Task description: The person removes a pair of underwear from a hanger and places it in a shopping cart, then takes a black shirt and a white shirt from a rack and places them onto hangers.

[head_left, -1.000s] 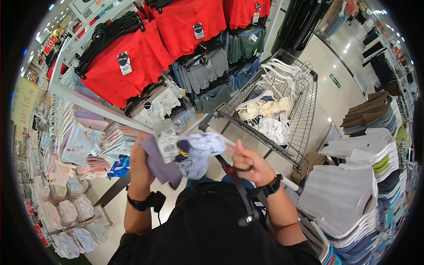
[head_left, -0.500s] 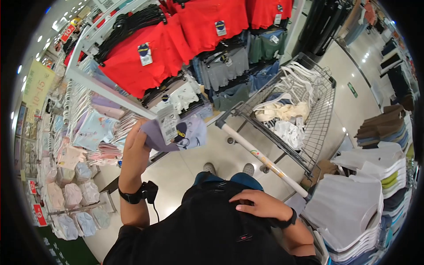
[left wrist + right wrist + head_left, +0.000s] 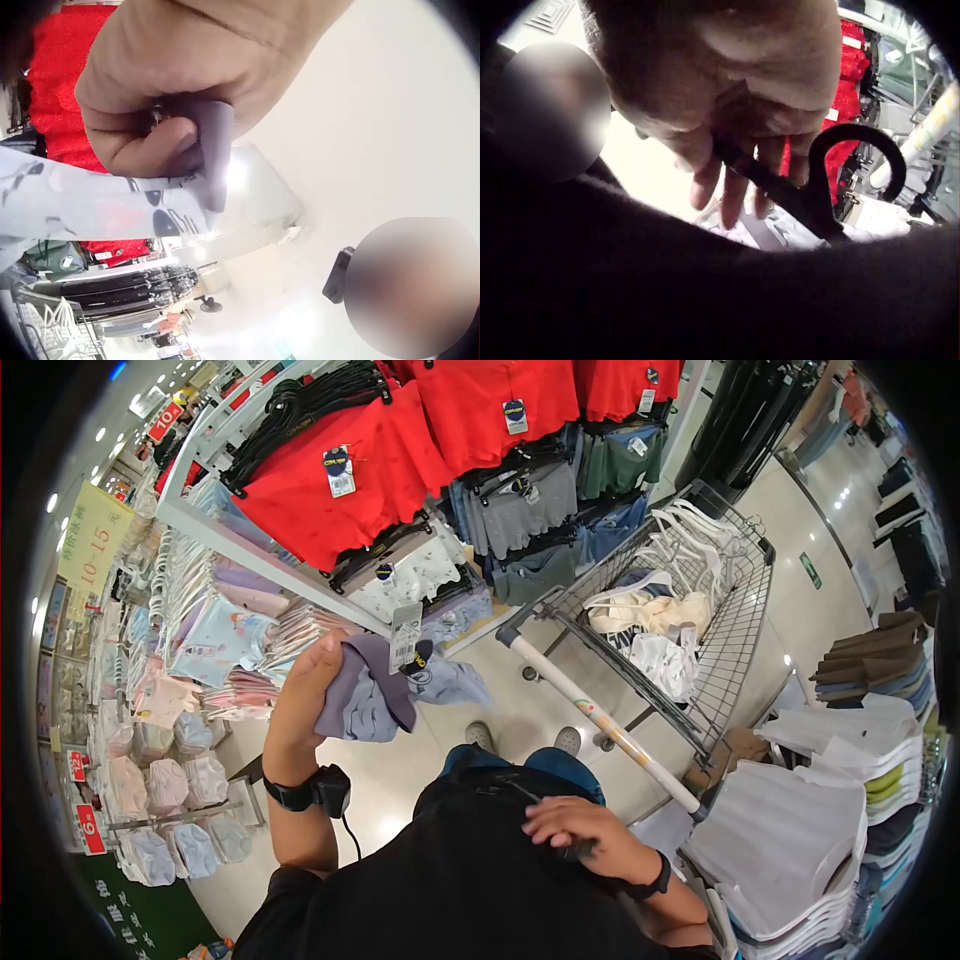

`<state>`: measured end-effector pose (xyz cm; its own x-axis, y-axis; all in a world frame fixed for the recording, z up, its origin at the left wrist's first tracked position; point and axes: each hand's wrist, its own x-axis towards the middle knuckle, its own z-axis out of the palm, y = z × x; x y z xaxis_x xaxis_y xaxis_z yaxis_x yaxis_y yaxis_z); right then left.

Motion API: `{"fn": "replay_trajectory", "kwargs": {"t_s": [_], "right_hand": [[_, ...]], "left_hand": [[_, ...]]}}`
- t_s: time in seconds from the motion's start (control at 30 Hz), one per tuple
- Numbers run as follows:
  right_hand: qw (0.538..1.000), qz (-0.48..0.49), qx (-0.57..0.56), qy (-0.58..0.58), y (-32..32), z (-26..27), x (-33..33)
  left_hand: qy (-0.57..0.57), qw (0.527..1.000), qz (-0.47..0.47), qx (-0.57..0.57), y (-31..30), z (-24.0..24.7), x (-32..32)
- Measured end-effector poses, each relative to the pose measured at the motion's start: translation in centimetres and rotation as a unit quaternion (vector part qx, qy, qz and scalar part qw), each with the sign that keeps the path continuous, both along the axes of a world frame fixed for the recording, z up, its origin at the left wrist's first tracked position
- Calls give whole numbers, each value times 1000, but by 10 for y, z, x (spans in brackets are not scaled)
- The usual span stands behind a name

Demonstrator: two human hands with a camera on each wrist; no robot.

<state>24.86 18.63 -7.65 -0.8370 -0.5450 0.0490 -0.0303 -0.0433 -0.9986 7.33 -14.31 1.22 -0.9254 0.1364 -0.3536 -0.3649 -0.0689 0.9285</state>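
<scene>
In the head view my left hand (image 3: 312, 695) grips a light blue printed garment (image 3: 370, 710) with a plain purple part. A white price tag (image 3: 405, 638) stands up from the garment. Seen from the left wrist, curled fingers (image 3: 161, 142) hold the purple cloth (image 3: 217, 139), and the pale printed cloth (image 3: 105, 202) stretches off to the left. My right hand (image 3: 585, 832) is low in front of the black shirt. It holds a black clothes hanger (image 3: 802, 195), whose curved hook shows in the right wrist view.
A wire shopping cart (image 3: 735, 650) with white hangers (image 3: 700, 540) and cream and white clothes stands ahead to the right. Red garments (image 3: 340, 480) hang on a white-framed rack in front. Pastel clothes (image 3: 225, 645) line the left, and stacked white tops (image 3: 780, 830) the right.
My right hand has drawn back from the garment to the front of the shirt, with the black hanger. The left hand has kept the garment, which now hangs differently, with more purple showing.
</scene>
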Motion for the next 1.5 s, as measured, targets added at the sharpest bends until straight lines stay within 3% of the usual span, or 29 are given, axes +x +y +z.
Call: {"fn": "replay_trajectory", "kwargs": {"t_s": [0.03,0.07,0.1,0.27,0.33,0.43,0.47,0.57,0.6,0.67,0.73,0.8,0.93,1.03,1.1,1.13,1.23,1.37,1.5], "right_hand": [[998,-26,-39,-38,1,1,-2],[980,-92,-56,-169,3,11,-1],[989,-136,-35,-54,6,1,-5],[960,-160,-227,29,8,1,-35],[955,-224,-196,-7,-1,15,-36],[952,-273,-130,-45,-10,23,-42],[952,-281,-106,-55,-12,24,-44],[957,-234,-169,13,-14,10,-43],[957,-224,-183,14,-14,7,-40],[954,-236,-181,-29,-14,8,-38],[943,-263,-200,-48,-17,11,-39],[922,-302,-240,-43,-25,14,-44],[926,-330,-186,-5,-35,20,-60],[936,-323,-134,26,-45,21,-67],[952,-290,-93,38,-50,18,-68],[957,-266,-47,102,-54,18,-72],[953,-236,-5,192,-73,26,-80],[950,-223,6,220,-93,29,-87],[950,-219,9,221,-100,36,-92]], "left_hand": [[-5,1000,-5,-2,1,0,1],[-10,1000,-11,-3,1,0,2],[-20,998,-52,-40,-1,-1,2],[-78,952,-248,-162,-7,4,13],[-87,921,-327,-193,-7,3,14],[71,809,-412,-413,-12,-9,15],[91,794,-394,-454,-20,-23,16],[88,796,-398,-447,-26,-48,11],[122,816,-403,-397,-28,-58,10],[-8,899,-353,-258,-27,-64,14],[-101,940,-302,-124,-23,-64,17],[-124,942,-282,-134,-24,-61,19],[-138,936,-282,-161,-20,-34,21],[40,937,-267,-220,-21,-39,29],[91,909,-237,-331,-8,-21,34],[115,889,-221,-385,0,-12,36],[197,874,-188,-402,12,-6,48],[364,807,-214,-413,20,0,54],[382,797,-235,-404,24,5,62]]}}
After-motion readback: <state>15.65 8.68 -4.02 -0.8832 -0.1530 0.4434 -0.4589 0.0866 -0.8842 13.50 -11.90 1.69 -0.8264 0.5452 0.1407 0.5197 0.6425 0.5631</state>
